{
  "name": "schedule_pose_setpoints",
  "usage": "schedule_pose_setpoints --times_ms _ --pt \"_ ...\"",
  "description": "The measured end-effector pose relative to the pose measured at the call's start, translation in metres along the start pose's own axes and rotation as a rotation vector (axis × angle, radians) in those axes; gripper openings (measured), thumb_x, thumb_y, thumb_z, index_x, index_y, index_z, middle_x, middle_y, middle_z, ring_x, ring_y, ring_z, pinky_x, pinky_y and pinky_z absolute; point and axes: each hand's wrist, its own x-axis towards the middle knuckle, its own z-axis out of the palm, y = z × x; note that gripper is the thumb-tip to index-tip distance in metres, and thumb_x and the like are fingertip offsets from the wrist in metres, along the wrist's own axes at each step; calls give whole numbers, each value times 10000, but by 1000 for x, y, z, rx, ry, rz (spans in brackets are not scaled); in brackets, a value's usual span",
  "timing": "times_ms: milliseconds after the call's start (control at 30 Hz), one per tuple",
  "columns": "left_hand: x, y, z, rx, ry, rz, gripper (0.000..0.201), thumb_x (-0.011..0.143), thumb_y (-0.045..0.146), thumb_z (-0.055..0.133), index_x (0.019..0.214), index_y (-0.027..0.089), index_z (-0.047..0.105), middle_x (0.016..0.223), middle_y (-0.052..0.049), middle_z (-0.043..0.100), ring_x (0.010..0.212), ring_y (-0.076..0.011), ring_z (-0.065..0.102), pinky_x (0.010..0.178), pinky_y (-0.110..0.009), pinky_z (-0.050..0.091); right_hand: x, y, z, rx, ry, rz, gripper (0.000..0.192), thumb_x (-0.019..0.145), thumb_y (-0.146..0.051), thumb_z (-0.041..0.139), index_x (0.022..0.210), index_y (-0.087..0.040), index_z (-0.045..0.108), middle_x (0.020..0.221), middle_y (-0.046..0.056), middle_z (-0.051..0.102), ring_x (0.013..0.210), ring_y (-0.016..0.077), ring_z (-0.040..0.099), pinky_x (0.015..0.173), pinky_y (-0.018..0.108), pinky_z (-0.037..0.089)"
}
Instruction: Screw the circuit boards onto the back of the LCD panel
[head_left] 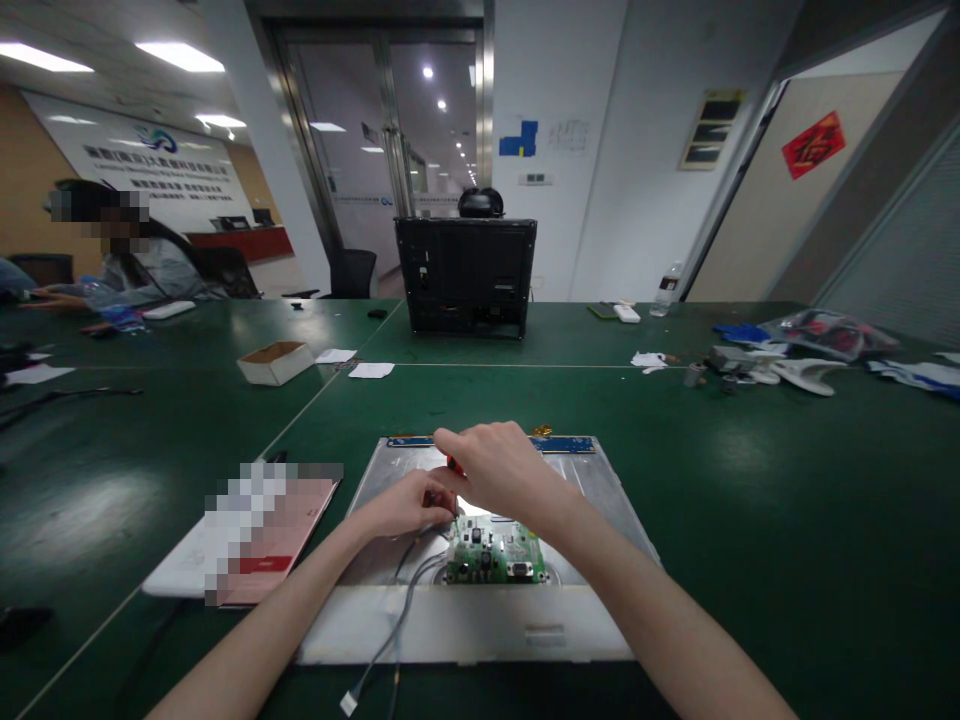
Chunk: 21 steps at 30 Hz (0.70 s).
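Observation:
A metal-backed display panel (pixel 592 500) lies flat before me on the green table. Near its front middle sits a green circuit board (pixel 495 550), with grey cables (pixel 409 600) running off its left side to a white plug (pixel 349 703). My right hand (pixel 495 460) is closed around a screwdriver (pixel 454 464), whose red-and-black handle shows only in part; its tip is hidden. Just left of it, my left hand (pixel 412 503) pinches close to the board's upper left corner. What those fingers hold cannot be made out.
Left of the panel lie a white-and-pink booklet (pixel 277 570) and a small open box (pixel 276 363). A black monitor (pixel 465 275) stands at the back. Tools, gloves and a plastic bag (pixel 832 335) crowd the far right. A person (pixel 142 260) sits at far left.

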Motion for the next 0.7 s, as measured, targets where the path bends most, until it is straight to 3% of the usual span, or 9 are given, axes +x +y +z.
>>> schedule_pose_setpoints --times_ms 233,367,500,700 --pt "3 -5 2 -19 2 74 100 687 192 603 753 120 624 658 3 614 629 -142 538 566 -207 397 -3 -3 -3 49 3 -30 176 783 -253 487 946 -183 490 833 35 648 627 144 544 485 283 182" --pt "3 -2 1 -3 -18 91 82 710 200 590 717 133 637 655 6 613 643 -144 544 591 -213 399 -3 -1 -3 34 5 -38 203 839 -368 486 949 -198 499 810 33 651 653 153 563 496 280 191" --pt "0 0 0 25 0 6 114 706 225 610 782 154 656 703 0 642 682 -156 569 623 -221 414 -1 0 0 -3 5 -16 238 870 -442 462 908 -214 517 721 12 642 614 149 564 486 279 167" --pt "1 -2 0 -10 2 45 92 693 199 607 751 129 623 696 -8 640 657 -153 562 588 -216 410 -2 -2 -2 21 25 -24 139 805 -253 473 925 -187 497 793 26 648 603 132 535 478 282 169"
